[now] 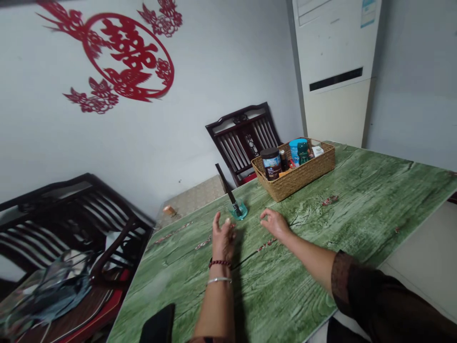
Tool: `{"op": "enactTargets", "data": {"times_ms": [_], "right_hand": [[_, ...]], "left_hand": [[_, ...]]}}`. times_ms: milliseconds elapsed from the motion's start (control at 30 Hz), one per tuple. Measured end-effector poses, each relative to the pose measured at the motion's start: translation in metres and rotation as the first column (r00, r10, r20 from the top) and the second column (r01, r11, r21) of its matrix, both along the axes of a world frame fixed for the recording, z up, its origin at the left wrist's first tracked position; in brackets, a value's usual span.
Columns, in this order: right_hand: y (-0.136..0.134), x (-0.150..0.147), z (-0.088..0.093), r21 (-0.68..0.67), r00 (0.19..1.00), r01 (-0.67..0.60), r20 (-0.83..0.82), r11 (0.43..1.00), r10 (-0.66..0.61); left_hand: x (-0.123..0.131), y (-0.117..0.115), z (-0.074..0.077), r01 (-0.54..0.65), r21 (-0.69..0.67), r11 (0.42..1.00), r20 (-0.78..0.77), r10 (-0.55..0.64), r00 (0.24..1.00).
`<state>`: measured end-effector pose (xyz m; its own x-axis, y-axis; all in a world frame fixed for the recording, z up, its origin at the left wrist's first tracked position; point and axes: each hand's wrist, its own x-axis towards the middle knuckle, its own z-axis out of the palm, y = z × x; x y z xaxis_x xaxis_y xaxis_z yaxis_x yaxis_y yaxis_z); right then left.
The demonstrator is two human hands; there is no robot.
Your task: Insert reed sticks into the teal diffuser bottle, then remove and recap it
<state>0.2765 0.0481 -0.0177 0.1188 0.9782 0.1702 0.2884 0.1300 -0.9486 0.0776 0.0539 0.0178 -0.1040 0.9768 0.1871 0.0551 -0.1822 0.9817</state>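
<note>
A long dark stick [225,184] is standing in a small blue-green cup [244,210], near the middle of the frame. It is leaning, its long side slanting and its top pointing to the upper left. The left hand [223,238], just below the cup, is spreading its fingers, released. The right hand [276,225], right of center, is curling loosely, also released.

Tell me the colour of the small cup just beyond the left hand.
Translucent blue-green cup; head view.

Red cutout [133,87] on wall [221,57], dark chair [245,139] behind wicker basket [303,177], tall white appliance [337,107]
</note>
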Motion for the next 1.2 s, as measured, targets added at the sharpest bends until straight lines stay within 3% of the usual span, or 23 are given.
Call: {"op": "enactTargets", "data": {"times_ms": [33,67,133,200,300,367,433,567,633,733,900,967,1000,1067,1100,1133,1200], "right_hand": [[-0.002,0.002,0.006,-0.006,0.99,-0.03,-0.137,1.0,0.029],[-0.004,0.004,0.015,-0.005,0.953,-0.083,-0.294,0.997,0.078],[-0.011,0.01,0.038,0.054,0.784,-0.228,-0.582,0.972,0.216],[-0.018,0.014,0.065,0.185,0.576,-0.347,-0.732,0.92,0.364],[-0.025,0.019,0.087,0.339,0.38,-0.432,-0.772,0.836,0.51],[-0.026,0.02,0.078,0.354,0.314,-0.465,-0.791,0.812,0.525],[-0.024,0.02,0.053,0.296,0.289,-0.493,-0.832,0.818,0.474],[-0.017,0.02,0.001,0.121,0.325,-0.532,-0.885,0.838,0.334],[-0.015,0.021,-0.009,0.114,0.319,-0.533,-0.891,0.838,0.324],[-0.014,0.022,-0.009,0.13,0.303,-0.544,-0.891,0.829,0.338],[-0.013,0.022,-0.008,0.138,0.285,-0.548,-0.896,0.825,0.339],[-0.012,0.019,-0.01,0.126,0.289,-0.534,-0.902,0.836,0.32],[-0.01,0.017,-0.012,0.115,0.292,-0.522,-0.907,0.845,0.304],[-0.007,0.012,-0.013,0.084,0.302,-0.492,-0.917,0.866,0.261],[-0.006,0.009,-0.014,0.066,0.31,-0.479,-0.92,0.875,0.239],[-0.005,0.006,-0.014,0.047,0.319,-0.469,-0.922,0.882,0.218],[-0.002,0.002,-0.014,0.012,0.341,-0.458,-0.921,0.889,0.188]], "left_hand": [[-0.001,-0.014,0.001,0.041,0.007,0.999,0.233,-0.042,0.972],[-0.002,-0.027,0.003,0.105,0.032,0.994,0.437,-0.109,0.893],[-0.003,-0.05,0.007,0.223,0.102,0.969,0.67,-0.233,0.705],[-0.003,-0.065,0.009,0.282,0.161,0.946,0.755,-0.302,0.582],[0.0,-0.075,0.002,0.302,0.175,0.937,0.793,-0.316,0.52],[0.002,-0.076,-0.006,0.308,0.14,0.941,0.812,-0.287,0.508],[0.003,-0.075,-0.015,0.319,0.096,0.943,0.828,-0.254,0.501],[0.003,-0.072,-0.023,0.33,0.054,0.942,0.84,-0.222,0.496],[0.001,-0.071,-0.022,0.335,0.051,0.941,0.845,-0.219,0.488],[0.0,-0.072,-0.022,0.345,0.041,0.938,0.851,-0.214,0.48],[-0.002,-0.072,-0.021,0.328,0.055,0.943,0.839,-0.221,0.497],[-0.004,-0.062,-0.015,0.283,0.042,0.958,0.81,-0.199,0.551],[-0.006,-0.053,-0.011,0.245,0.02,0.969,0.769,-0.172,0.615],[-0.008,-0.029,0.0,0.131,-0.047,0.99,0.569,-0.082,0.819],[-0.008,-0.015,0.005,0.044,-0.055,0.998,0.369,-0.021,0.929],[-0.007,0.001,0.009,-0.036,-0.038,0.999,0.121,0.04,0.992],[-0.004,0.031,0.013,-0.072,-0.009,0.997,-0.04,0.072,0.997]]}}
